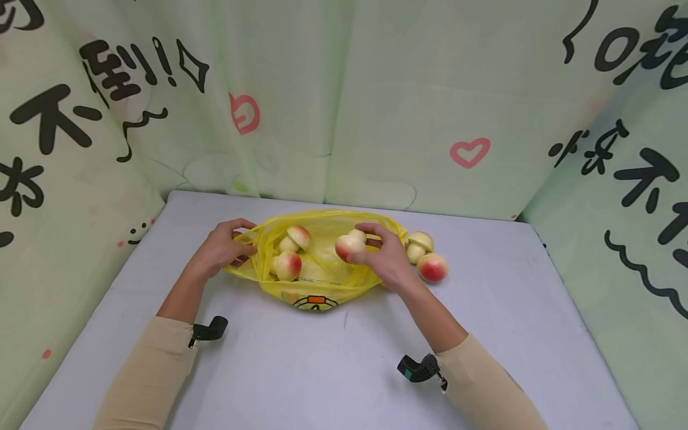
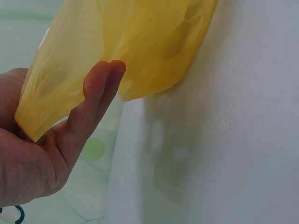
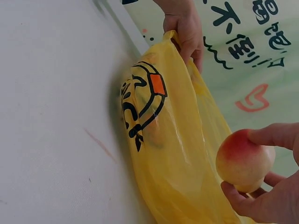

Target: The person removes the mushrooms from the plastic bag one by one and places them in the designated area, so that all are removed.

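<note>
A yellow plastic bag (image 1: 322, 292) lies with its mouth spread wide on the table. My left hand (image 1: 221, 251) holds its left edge; in the left wrist view the film (image 2: 60, 74) passes between thumb and fingers. Over the right part of the mouth, my right hand (image 1: 388, 257) grips a mushroom (image 1: 349, 246) with a cream cap blushed red. The right wrist view shows that mushroom (image 3: 245, 158) between thumb and fingertips. Inside the bag, at its left, lie a tilted mushroom (image 1: 298, 237) and another with a redder cap (image 1: 288, 266).
Just right of the bag, a pale yellowish mushroom (image 1: 420, 245) and a red-capped one (image 1: 432, 268) lie on the white table (image 1: 322, 370). A pale green curtain (image 1: 398, 119) with black writing and red hearts surrounds the table's back and sides.
</note>
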A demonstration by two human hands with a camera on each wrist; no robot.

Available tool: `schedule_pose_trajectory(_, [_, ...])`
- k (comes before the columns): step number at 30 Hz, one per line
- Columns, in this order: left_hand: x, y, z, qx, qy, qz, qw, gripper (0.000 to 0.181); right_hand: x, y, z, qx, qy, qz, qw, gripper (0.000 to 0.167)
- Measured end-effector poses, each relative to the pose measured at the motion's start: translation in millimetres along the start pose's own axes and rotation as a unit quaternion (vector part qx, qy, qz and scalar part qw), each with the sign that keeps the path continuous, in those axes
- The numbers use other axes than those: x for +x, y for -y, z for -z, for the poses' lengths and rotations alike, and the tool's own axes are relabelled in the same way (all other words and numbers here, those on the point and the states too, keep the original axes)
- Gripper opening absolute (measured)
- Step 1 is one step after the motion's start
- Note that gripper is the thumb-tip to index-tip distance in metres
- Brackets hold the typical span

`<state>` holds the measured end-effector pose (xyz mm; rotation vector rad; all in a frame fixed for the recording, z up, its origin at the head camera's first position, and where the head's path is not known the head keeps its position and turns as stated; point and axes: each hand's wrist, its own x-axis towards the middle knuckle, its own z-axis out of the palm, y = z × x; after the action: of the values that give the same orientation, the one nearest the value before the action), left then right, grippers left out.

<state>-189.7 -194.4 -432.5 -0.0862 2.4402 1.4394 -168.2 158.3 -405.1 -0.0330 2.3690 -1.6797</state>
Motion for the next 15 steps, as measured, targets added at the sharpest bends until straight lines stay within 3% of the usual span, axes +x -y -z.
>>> schedule_pose_trajectory(15, [1.3,-0.2,0.1,0.006,0.0,0.008,0.9999,0.056,-15.5,-11,23,0.012,0.044,0.031,0.9985,0.064])
